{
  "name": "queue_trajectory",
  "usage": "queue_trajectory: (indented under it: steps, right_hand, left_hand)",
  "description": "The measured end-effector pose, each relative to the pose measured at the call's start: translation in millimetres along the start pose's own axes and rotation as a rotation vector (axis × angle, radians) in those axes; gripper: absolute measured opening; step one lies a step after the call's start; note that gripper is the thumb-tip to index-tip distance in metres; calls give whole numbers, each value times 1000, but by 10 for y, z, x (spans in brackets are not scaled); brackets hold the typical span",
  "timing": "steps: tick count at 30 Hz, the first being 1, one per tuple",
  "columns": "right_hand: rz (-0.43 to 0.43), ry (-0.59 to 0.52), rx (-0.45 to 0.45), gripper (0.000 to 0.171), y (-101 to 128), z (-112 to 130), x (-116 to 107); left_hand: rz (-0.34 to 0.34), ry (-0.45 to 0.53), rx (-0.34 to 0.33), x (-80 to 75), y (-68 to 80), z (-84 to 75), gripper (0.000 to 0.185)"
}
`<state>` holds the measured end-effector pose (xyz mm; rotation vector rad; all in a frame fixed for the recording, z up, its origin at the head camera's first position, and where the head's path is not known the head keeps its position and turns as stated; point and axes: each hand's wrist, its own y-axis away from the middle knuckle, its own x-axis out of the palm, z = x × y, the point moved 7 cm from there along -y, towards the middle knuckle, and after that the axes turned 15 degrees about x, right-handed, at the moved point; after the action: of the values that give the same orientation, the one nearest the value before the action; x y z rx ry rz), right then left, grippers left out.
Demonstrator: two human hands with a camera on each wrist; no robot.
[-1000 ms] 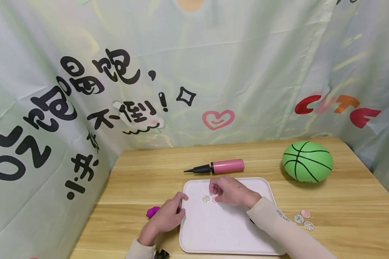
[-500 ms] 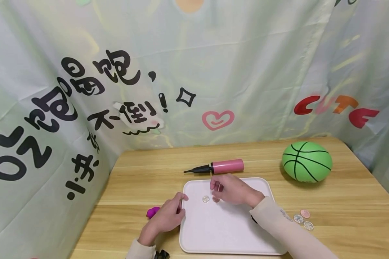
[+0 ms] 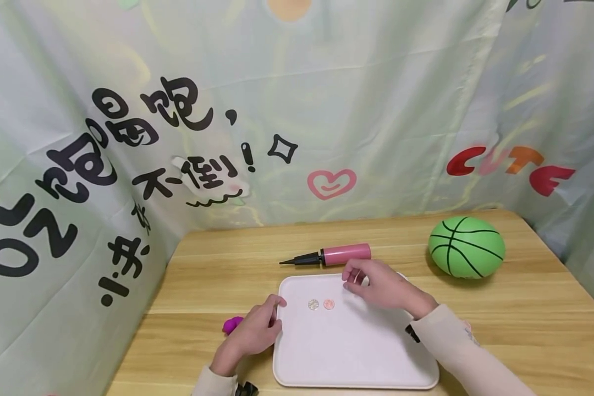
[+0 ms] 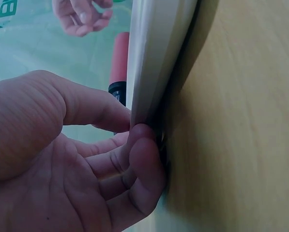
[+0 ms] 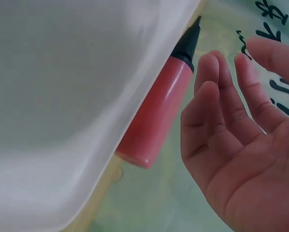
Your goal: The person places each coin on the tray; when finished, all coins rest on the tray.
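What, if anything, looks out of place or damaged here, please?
Nothing appears spilled or broken; two coins lie neatly side by side in the white tray. Only the green ball on the right seems mildly odd: it looks oval rather than round, possibly just distortion in the view.

Left hand (image 3: 257,328): low, back uppermost, digits bent, tips closed in a pinch.
Left wrist (image 3: 226,357): bare, angled forward and inward.
Left sleeve (image 3: 216,383): beige, cuff just behind the wrist.
Right hand (image 3: 381,283): raised, farther forward than the left, fingers (image 5: 235,113) loosely curled, palm (image 5: 260,179) exposed to the wrist view.
Right wrist (image 3: 422,304): bare, roughly in line with the forearm.
Right sleeve (image 3: 470,352): beige, running diagonally forward and leftward.
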<state>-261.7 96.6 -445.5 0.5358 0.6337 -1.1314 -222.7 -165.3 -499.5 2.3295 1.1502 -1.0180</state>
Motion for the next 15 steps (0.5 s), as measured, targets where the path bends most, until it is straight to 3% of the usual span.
queue_trajectory:
  steps: [15]
  right_hand:
    - [-73,-1,12,10,268,-165,-270]
  left_hand:
    - [5,23,-21,7,16,-2,38]
